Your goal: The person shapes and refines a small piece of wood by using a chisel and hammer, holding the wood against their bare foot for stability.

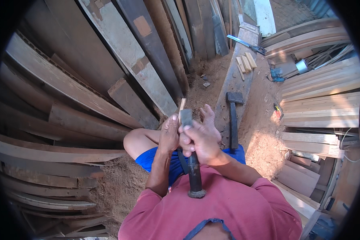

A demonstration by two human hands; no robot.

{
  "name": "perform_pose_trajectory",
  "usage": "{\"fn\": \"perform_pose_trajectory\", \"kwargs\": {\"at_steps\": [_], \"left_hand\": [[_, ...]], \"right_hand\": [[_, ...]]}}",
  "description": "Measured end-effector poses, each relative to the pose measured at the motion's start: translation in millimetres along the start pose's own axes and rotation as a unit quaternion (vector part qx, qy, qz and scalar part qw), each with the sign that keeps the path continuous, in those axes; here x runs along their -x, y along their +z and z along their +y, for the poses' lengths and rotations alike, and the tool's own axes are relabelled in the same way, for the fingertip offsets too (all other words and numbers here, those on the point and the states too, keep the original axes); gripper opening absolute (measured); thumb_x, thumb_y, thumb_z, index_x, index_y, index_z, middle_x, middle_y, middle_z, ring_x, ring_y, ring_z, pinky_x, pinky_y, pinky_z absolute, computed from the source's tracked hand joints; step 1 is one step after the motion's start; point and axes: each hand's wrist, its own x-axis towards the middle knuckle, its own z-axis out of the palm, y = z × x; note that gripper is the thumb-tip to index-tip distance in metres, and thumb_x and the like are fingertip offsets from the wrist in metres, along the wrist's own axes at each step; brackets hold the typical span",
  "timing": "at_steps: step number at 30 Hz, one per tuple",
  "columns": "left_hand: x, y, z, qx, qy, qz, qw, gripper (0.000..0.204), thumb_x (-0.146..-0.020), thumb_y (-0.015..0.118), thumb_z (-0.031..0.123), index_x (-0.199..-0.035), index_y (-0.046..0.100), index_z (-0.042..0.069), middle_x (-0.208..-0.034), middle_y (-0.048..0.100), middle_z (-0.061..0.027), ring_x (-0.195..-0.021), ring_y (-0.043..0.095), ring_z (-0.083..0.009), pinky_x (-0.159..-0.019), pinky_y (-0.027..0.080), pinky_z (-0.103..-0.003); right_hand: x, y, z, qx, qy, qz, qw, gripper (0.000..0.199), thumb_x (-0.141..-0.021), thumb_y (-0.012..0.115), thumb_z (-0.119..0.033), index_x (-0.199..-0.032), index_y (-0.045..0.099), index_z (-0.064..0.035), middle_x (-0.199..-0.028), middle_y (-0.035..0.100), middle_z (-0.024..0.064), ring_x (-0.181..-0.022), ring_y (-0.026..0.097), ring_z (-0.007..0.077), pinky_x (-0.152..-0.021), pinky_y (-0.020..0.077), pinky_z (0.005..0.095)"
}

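In front of my chest my right hand (204, 144) is wrapped round a wide chisel (195, 176). Its dark round handle points back toward my shirt, and its grey blade tilts away from me. Close beside it, my left hand (169, 134) grips a slim light wooden stick (183, 104) whose top end sticks up above the fingers. The blade overlaps the stick's side; whether they touch I cannot tell. A dark mallet (233, 116) with a square head lies to the right, its handle end by my blue shorts. My bare foot (210, 122) shows just beyond the hands.
Tall boards (124, 44) lean along the left. A long plank (228, 86) runs away from me, bearing several short wood pieces (246, 64) and a handsaw (244, 43). Stacked timber (324, 108) and a teal power tool (277, 75) are at right. Sawdust (264, 154) covers the ground.
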Motion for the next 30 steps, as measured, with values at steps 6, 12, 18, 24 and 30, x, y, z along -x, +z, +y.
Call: {"fn": "perform_pose_trajectory", "kwargs": {"at_steps": [6,12,18,24,30], "left_hand": [[22,-1,9,-0.180,0.034,-0.019,0.983,0.037,-0.105,0.036,0.031,-0.110,0.060,0.003,-0.086,0.059,-0.0010,-0.080,0.053,-0.0104,-0.075,0.046,-0.027],[78,-12,7,-0.291,0.040,-0.105,0.950,0.048,-0.105,0.030,0.037,-0.079,0.052,0.002,-0.065,0.046,-0.0096,-0.060,0.051,-0.0229,-0.058,0.041,-0.037],[62,-17,-30,-0.039,-0.078,0.020,0.996,0.041,-0.104,0.038,0.039,-0.084,0.052,0.007,-0.063,0.044,0.0019,-0.054,0.040,-0.0073,-0.049,0.032,-0.023],[20,11,-30,-0.028,-0.007,-0.070,0.997,0.037,-0.104,0.041,0.038,-0.099,0.057,0.005,-0.065,0.048,0.0029,-0.055,0.040,-0.0054,-0.048,0.032,-0.022],[31,6,-28,0.114,-0.150,-0.130,0.973,0.046,-0.103,0.038,0.044,-0.103,0.058,0.003,-0.065,0.049,0.0003,-0.052,0.039,-0.0070,-0.048,0.032,-0.022]], "right_hand": [[19,9,7,0.049,0.006,-0.013,0.999,0.015,-0.101,0.044,-0.024,-0.103,0.049,-0.0102,-0.069,0.044,-0.0037,-0.049,0.037,0.0038,-0.046,0.0375,0.0236],[55,-22,-26,0.104,-0.206,0.054,0.972,0.016,-0.102,0.043,-0.023,-0.096,0.047,-0.0086,-0.059,0.041,-0.0007,-0.043,0.041,0.0072,-0.039,0.0407,0.0256],[43,-47,-51,0.122,-0.188,0.112,0.968,0.017,-0.099,0.048,-0.022,-0.103,0.048,-0.0050,-0.059,0.042,-0.0003,-0.042,0.038,0.0063,-0.040,0.0370,0.0229],[-5,-35,-44,0.411,-0.239,0.112,0.872,0.011,-0.089,0.064,-0.014,-0.087,0.062,-0.0028,-0.064,0.049,-0.0029,-0.058,0.049,0.0100,-0.056,0.0420,0.0266],[-8,-56,-55,0.389,-0.205,0.118,0.890,0.009,-0.090,0.062,-0.013,-0.090,0.061,-0.0038,-0.066,0.051,-0.0047,-0.060,0.044,0.0037,-0.053,0.0382,0.0238]]}}
